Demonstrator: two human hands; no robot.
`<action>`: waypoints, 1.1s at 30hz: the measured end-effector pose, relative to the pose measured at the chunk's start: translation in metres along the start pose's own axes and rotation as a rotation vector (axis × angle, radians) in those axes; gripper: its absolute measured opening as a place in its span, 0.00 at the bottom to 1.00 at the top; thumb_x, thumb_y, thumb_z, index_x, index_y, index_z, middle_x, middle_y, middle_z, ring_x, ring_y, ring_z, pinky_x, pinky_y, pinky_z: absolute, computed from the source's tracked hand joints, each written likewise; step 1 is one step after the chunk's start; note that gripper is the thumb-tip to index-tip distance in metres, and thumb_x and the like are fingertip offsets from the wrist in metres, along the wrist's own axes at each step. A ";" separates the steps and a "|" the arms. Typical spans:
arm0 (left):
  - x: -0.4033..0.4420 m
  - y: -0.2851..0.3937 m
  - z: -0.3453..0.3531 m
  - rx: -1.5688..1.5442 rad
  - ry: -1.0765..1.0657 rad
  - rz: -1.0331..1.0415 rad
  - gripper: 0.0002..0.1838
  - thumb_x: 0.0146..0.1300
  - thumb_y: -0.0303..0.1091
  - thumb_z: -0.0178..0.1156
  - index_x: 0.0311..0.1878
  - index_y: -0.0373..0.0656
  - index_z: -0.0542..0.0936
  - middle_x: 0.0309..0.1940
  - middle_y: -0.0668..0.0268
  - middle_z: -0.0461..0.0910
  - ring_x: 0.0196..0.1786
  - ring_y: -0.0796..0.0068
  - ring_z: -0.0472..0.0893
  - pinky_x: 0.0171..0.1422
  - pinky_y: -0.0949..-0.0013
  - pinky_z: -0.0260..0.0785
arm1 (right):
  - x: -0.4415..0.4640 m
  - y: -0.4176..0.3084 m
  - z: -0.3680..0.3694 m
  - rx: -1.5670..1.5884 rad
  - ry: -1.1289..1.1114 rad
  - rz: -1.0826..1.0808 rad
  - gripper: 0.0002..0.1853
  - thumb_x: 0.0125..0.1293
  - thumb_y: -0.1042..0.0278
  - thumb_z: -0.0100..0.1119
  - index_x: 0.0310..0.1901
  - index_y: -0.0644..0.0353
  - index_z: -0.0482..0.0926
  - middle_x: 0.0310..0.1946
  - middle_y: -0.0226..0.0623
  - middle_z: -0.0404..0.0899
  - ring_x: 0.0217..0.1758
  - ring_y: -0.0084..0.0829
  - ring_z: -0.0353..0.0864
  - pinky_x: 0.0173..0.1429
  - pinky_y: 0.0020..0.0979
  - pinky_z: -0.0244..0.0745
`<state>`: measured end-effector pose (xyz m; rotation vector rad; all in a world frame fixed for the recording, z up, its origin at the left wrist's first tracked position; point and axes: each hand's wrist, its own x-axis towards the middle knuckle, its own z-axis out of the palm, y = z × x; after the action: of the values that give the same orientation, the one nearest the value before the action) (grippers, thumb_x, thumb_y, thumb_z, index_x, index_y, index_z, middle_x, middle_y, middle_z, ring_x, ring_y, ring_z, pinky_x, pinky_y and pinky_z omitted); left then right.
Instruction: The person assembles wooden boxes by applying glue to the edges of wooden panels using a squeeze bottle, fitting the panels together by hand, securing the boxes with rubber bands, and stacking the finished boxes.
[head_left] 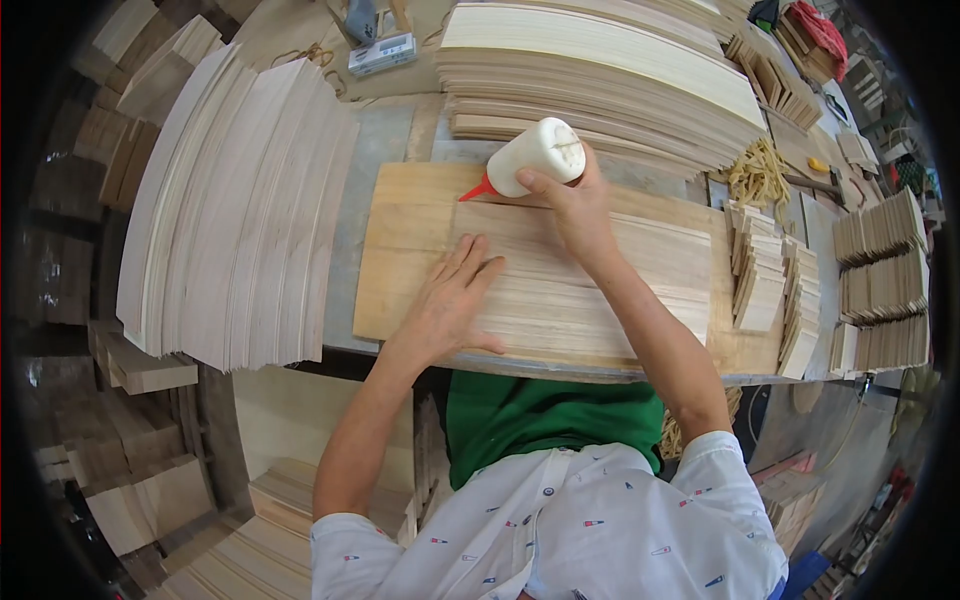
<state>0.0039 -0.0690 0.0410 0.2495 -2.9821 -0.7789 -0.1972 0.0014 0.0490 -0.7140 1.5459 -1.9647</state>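
My right hand [575, 205] is wrapped round a white glue bottle [530, 158], which is tilted with its red nozzle pointing down and left. The nozzle tip is at the far left corner of the thin wooden slats [590, 310] lying side by side. Whether glue is coming out is too small to tell. My left hand [455, 300] lies flat on the left end of the slats, fingers spread and thumb apart. Under the slats is a wider wooden board [395, 230] that sticks out past them at the left.
A tall stack of thin boards [230, 210] stands at the left, and long stacked boards [600, 70] lie behind. Small wooden pieces [757, 275] stand at the right, near a heap of rubber bands [757, 172]. A white-blue box [382, 55] sits at the back.
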 end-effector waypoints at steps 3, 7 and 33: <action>0.000 0.001 0.001 -0.001 -0.001 0.001 0.55 0.31 0.48 0.78 0.66 0.39 0.66 0.71 0.44 0.56 0.74 0.45 0.54 0.75 0.50 0.52 | -0.001 0.001 0.003 0.021 -0.003 -0.004 0.31 0.55 0.71 0.71 0.59 0.65 0.65 0.51 0.39 0.76 0.54 0.29 0.76 0.56 0.31 0.75; 0.001 0.001 0.000 0.007 -0.011 -0.011 0.55 0.31 0.47 0.78 0.66 0.38 0.66 0.71 0.44 0.55 0.75 0.46 0.54 0.75 0.51 0.52 | -0.002 -0.003 0.004 0.055 0.002 -0.015 0.31 0.55 0.72 0.71 0.58 0.64 0.65 0.50 0.39 0.75 0.53 0.29 0.77 0.52 0.30 0.77; 0.005 0.015 -0.005 0.086 -0.111 -0.104 0.58 0.28 0.46 0.79 0.67 0.39 0.65 0.74 0.48 0.51 0.76 0.51 0.50 0.76 0.50 0.45 | -0.081 -0.098 -0.254 -0.306 0.471 -0.125 0.27 0.56 0.71 0.69 0.56 0.65 0.69 0.47 0.39 0.78 0.48 0.30 0.80 0.47 0.31 0.80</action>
<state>-0.0025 -0.0590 0.0523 0.3810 -3.1338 -0.6957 -0.3234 0.2535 0.0863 -0.4911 2.1621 -2.1150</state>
